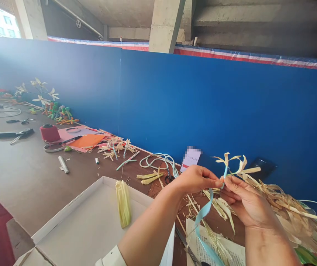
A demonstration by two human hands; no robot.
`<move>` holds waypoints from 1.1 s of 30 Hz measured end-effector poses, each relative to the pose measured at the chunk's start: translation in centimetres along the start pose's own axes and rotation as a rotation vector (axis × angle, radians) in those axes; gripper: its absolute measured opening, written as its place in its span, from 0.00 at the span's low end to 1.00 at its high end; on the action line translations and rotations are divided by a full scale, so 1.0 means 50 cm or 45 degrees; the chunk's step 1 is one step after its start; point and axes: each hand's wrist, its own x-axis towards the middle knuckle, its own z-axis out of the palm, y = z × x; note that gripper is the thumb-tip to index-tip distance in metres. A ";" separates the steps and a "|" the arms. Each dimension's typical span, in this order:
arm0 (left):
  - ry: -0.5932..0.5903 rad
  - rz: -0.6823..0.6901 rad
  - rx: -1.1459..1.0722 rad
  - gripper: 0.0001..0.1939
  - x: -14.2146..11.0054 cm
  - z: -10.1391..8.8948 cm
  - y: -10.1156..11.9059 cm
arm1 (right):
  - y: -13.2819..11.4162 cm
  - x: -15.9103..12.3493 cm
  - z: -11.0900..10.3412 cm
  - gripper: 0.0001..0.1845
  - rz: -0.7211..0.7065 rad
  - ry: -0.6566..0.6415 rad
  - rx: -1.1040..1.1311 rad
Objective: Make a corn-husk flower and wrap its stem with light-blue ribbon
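In front of me, my left hand (193, 180) and my right hand (245, 197) meet fingertip to fingertip at a small flower of dried husk petals (226, 159). Light-blue tape (205, 208) covers its stem and trails below my hands in a long loose strip. My right thumb and fingers pinch the stem low down. Closed at the tape's upper end, my left thumb and forefinger press against the wrapped stem. A second pale husk flower (243, 168) rises beside the first, above my right hand; its lower stem is hidden by my fingers.
A shallow white box (76, 218) holding a folded corn husk (123, 205) lies at front left. Dried husks (288, 205) heap up on the right. Scissors (169, 179) and a phone (190, 159) are beyond my left hand. A blue panel (202, 103) borders the table.
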 end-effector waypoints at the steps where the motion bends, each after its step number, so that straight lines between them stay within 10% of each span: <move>1: 0.008 0.008 0.050 0.24 -0.002 -0.002 0.003 | 0.001 0.000 -0.001 0.11 0.003 -0.003 0.010; 19: -0.116 -0.099 -0.774 0.24 0.005 0.034 0.004 | -0.002 0.002 0.004 0.11 -0.069 -0.015 0.030; 33: 0.147 0.051 -0.313 0.18 0.017 0.019 -0.016 | 0.000 0.005 0.012 0.12 -0.100 0.088 -0.015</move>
